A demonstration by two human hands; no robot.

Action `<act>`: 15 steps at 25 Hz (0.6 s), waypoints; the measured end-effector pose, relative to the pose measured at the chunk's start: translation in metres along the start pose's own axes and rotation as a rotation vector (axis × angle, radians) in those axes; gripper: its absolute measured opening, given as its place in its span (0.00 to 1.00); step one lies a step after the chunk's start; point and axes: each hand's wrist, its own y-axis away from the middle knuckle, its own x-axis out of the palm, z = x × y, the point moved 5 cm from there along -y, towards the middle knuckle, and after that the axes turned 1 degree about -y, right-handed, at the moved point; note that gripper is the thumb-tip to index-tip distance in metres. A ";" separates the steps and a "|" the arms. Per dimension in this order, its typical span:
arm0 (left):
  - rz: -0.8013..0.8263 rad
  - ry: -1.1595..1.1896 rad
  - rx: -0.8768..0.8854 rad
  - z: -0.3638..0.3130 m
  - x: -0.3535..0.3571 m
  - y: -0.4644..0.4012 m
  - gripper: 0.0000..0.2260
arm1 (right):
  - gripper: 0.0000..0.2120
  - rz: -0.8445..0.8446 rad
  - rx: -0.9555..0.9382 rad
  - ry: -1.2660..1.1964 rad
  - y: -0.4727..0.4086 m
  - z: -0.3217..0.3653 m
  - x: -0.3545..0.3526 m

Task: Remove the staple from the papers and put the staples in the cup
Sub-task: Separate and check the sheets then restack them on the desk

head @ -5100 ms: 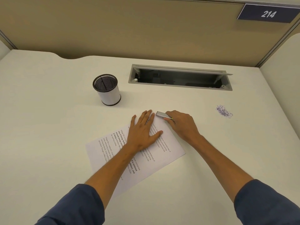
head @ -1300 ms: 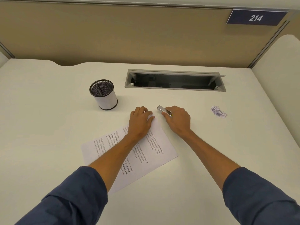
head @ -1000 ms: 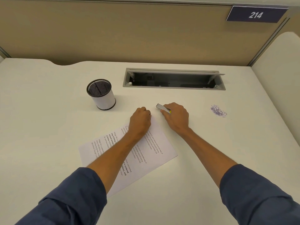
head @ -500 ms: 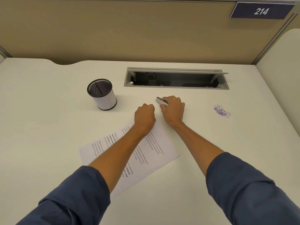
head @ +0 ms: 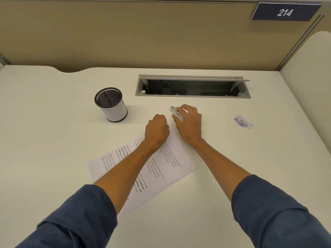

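Beige partition panels close off the back of a pale bench [head: 53,140], and a dark plate on the partition reads "214" [head: 284,12]. Since a second or so ago the left hand [head: 157,129] has drawn its flat fingers into a fist at the top corner of the papers [head: 172,158]; its grip looks pinched on something tiny there, though I cannot tell what. The right hand [head: 189,122] has lifted off that corner with its grip wrapped round the silver staple remover [head: 176,112], now just beyond the sheet. To my eye the staple has come free and the left hand is picking it up, so carrying it to the mesh cup [head: 111,104], standing well to the left, comes next. The staple itself is too small to see. Printed text on the sheet shows bold fragments, "it is centered" among them. A purple scribble [head: 242,122] marks the bench at right.
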 end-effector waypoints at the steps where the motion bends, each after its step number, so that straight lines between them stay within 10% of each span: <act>1: -0.053 0.054 0.008 0.004 0.001 0.002 0.06 | 0.16 -0.046 -0.094 0.029 0.004 0.007 -0.003; 15: -0.210 0.585 -0.125 0.024 -0.006 0.020 0.07 | 0.06 0.243 0.041 -0.466 0.014 0.024 -0.003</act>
